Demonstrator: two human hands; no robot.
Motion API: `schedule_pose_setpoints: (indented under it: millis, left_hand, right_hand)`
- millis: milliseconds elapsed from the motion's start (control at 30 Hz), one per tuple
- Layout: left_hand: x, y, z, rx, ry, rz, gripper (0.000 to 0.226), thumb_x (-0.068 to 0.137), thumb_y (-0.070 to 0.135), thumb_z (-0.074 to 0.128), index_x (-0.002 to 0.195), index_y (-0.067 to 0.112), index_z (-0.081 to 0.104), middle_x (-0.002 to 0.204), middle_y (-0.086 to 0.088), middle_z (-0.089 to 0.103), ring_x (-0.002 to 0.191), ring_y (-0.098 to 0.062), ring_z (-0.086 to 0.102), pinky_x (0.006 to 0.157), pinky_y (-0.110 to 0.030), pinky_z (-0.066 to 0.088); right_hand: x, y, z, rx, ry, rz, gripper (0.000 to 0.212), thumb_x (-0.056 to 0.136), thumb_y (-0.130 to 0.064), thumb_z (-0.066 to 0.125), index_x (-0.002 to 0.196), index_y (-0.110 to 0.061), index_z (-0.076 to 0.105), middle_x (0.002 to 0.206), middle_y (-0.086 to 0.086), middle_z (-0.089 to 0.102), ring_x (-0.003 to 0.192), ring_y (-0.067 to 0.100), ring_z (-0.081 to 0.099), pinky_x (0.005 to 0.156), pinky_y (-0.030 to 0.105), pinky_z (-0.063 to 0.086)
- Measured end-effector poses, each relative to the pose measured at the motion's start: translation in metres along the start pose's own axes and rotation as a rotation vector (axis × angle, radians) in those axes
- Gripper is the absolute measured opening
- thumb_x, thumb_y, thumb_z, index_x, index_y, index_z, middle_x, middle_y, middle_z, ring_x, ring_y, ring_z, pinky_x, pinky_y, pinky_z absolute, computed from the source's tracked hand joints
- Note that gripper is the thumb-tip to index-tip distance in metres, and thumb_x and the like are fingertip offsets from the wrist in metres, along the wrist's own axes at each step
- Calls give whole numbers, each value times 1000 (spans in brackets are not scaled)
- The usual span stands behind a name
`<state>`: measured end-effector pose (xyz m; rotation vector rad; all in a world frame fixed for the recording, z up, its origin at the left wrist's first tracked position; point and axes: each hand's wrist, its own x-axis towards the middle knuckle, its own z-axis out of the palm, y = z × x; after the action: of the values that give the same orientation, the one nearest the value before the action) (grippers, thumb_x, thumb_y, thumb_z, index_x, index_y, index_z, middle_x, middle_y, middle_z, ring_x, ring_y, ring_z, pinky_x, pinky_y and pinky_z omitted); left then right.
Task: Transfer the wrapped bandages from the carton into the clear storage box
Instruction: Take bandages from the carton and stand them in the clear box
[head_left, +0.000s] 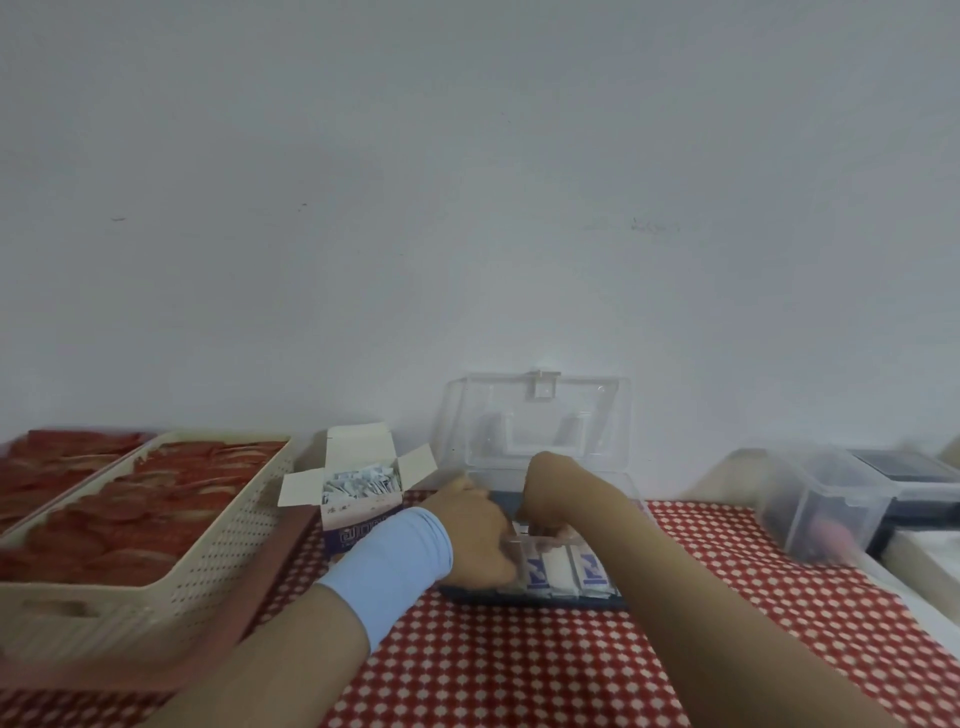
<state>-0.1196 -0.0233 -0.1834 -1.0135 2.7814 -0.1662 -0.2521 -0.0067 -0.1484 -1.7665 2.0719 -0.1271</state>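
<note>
Wrapped bandages (563, 569), white with blue print, stand in a row at the near end of the clear storage box (626, 491), whose lid (540, 415) is propped up against the wall. More fill the open carton (358, 512) just left of it. Both hands are down inside the box. The right hand (545, 488) bends at the wrist, fingers bunched over the packets; the left hand (475, 530), with a pale blue wristband (389, 561), curls in beside it. I cannot tell whether either one grips anything. A red checked cloth (519, 670) lies beneath, and a cream basket (208, 571) sits to the left.
</note>
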Motion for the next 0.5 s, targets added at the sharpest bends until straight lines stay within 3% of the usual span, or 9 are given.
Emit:
schedule_pose_setpoints:
  millis: [100, 233, 333, 433, 500]
  left_hand:
    - [1, -1, 1, -42, 11, -11, 42, 80, 49, 27, 62, 23, 54, 78, 2, 65, 85, -19, 53, 103, -40, 32]
    - [-1, 0, -1, -10, 0, 6, 48, 76, 53, 24, 71, 22, 60, 87, 1, 66, 90, -19, 53, 102, -38, 29]
    - [-2, 0, -3, -16, -18, -1, 46, 75, 55, 24, 71, 23, 58, 89, 1, 64, 88, -18, 48, 103, -39, 29]
    - [-6, 1, -8, -20, -51, -4, 39, 81, 50, 29, 69, 24, 55, 83, 2, 59, 87, -19, 48, 104, -39, 30]
    - [-10, 3, -12, -58, -62, -10, 35, 82, 46, 33, 63, 23, 52, 76, 3, 56, 84, -20, 50, 104, -40, 33]
  right_hand:
    - [0, 4, -3, 57, -88, 31, 34, 100, -31, 53, 76, -8, 53, 112, 18, 71, 96, 30, 68, 99, 41, 53]
    - [14, 8, 7, 62, -84, 45, 25, 100, -25, 56, 99, -1, 65, 109, 15, 73, 95, 27, 71, 91, 37, 56]
    - [17, 9, 11, 91, -124, 51, 23, 99, -20, 59, 102, 2, 67, 100, 16, 76, 80, 22, 75, 73, 30, 58]
    - [15, 10, 6, 123, -138, 71, 22, 100, -18, 58, 108, 2, 64, 100, 16, 76, 83, 24, 76, 65, 28, 59]
    - [10, 12, 1, 154, -134, 78, 19, 101, -16, 54, 104, 1, 63, 99, 15, 77, 70, 22, 74, 47, 23, 51]
